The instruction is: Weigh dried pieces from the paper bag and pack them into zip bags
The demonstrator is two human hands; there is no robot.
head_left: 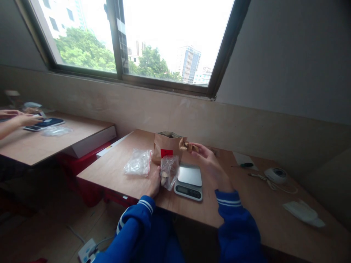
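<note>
My left hand (155,181) grips the left side of a clear plastic bag (171,170) with a red strip at its top. A few pale tan pieces (164,177) lie low in the bag. My right hand (205,155) pinches several brown, dried-looking pieces (188,146) above and to the right of the bag; their kind is unclear. Behind both stands an open brown paper bag (157,146). Just right of the clear bag, under my right hand, sits a small kitchen scale (189,175) with a bare silver plate.
A pack of clear bags (138,162) lies to the left. On the right are a screwdriver (246,165), a white device with a cable (275,175) and a white packet (304,212). At the left table, another person's hands (23,118) work over a dark scale (45,123).
</note>
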